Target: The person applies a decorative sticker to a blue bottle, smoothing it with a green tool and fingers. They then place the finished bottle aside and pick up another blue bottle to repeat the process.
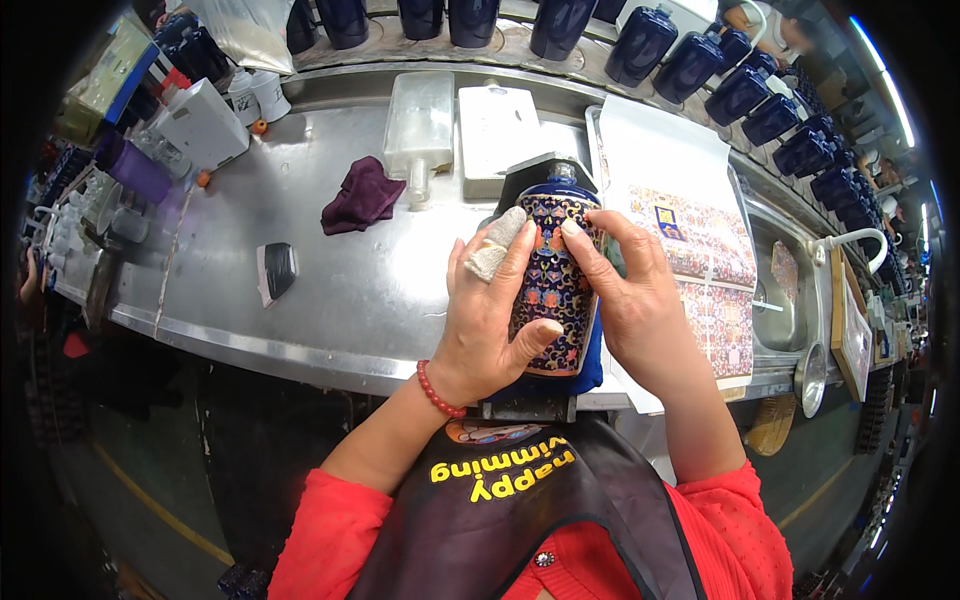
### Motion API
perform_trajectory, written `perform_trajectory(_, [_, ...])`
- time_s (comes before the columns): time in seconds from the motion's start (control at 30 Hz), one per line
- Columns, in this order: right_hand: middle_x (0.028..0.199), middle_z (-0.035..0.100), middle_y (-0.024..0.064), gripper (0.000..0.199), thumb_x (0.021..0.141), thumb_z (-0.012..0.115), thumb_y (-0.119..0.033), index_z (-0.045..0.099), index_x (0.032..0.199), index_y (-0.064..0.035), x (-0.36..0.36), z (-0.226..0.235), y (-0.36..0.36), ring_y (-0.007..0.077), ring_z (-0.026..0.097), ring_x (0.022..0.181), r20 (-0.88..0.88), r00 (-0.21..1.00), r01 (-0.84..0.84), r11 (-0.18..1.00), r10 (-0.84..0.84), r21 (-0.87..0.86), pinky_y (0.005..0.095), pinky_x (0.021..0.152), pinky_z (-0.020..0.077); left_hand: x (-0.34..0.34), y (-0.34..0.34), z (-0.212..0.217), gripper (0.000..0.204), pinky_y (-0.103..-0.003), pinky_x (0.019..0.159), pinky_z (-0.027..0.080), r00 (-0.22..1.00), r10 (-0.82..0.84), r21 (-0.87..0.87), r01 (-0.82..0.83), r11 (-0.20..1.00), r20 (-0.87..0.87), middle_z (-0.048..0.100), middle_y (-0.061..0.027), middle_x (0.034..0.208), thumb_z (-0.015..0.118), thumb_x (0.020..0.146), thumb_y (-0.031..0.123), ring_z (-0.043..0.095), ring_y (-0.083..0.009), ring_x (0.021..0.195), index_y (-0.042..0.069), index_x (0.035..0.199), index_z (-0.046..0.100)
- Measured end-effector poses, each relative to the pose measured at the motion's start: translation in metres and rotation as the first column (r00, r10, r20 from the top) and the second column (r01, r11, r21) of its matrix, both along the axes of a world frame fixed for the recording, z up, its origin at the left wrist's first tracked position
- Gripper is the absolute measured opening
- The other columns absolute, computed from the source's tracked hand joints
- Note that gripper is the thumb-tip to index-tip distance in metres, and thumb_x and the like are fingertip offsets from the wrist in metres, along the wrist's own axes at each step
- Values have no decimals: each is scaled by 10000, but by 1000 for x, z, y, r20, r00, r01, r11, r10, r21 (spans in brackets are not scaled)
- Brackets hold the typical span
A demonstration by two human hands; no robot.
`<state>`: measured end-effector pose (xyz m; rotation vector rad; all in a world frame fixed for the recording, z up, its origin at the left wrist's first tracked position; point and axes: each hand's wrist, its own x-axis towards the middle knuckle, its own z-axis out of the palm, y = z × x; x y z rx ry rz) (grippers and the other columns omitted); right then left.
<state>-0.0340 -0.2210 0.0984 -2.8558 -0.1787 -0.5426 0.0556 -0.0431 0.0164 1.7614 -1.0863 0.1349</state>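
A dark blue bottle (550,290) with a colourful floral pattern lies in front of me on a dark stand, its bare neck pointing away. My left hand (490,315) lies along its left side, with the thumb on the lower face and the fingers near the upper left edge. A grey cloth cover (497,243) wraps one fingertip of that hand. With thumb and index finger, my right hand (635,285) presses the bottle's upper right edge. Blue cloth (592,372) shows beneath the bottle. Patterned decal sheets (715,320) lie on white paper to the right.
On the metal table lie a clear glass bottle (418,125), a purple cloth (362,196), a white box (497,135) and a dark scraper-like piece (277,273). Several blue bottles (640,45) line a conveyor behind. A sink (783,300) with a white tap stands at the right.
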Motion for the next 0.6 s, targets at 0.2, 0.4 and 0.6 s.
perform_trajectory(0.2, [1363, 524, 121, 579, 836, 618, -19, 593, 1397, -155, 2, 1, -1, 329, 527, 1236, -12, 1000, 17, 999, -18, -46, 428, 950, 449, 1, 1, 1, 942, -675, 1163, 128, 998, 26, 49, -28, 998, 56, 431, -213, 1529, 488, 938, 719, 335, -434, 1428, 3, 1543, 393])
perform_trajectory(0.4, [1361, 525, 116, 566, 837, 619, -28, 596, 1390, -153, 2, 2, 0, 325, 524, 1242, -14, 1000, 24, 998, -25, -56, 430, 945, 447, 5, 3, 3, 933, -684, 1157, 138, 990, 44, 99, -58, 993, 137, 455, -211, 1501, 485, 933, 724, 359, -413, 1408, 3, 1522, 427])
perform_trajectory(0.6, [1379, 513, 126, 575, 836, 620, -23, 594, 1395, -154, 5, 2, 0, 333, 522, 1246, -20, 999, 29, 996, -30, -79, 436, 947, 454, 8, 4, 5, 923, -682, 1154, 151, 978, 52, 112, -75, 991, 202, 488, -215, 1462, 489, 928, 720, 393, -415, 1379, -3, 1500, 454])
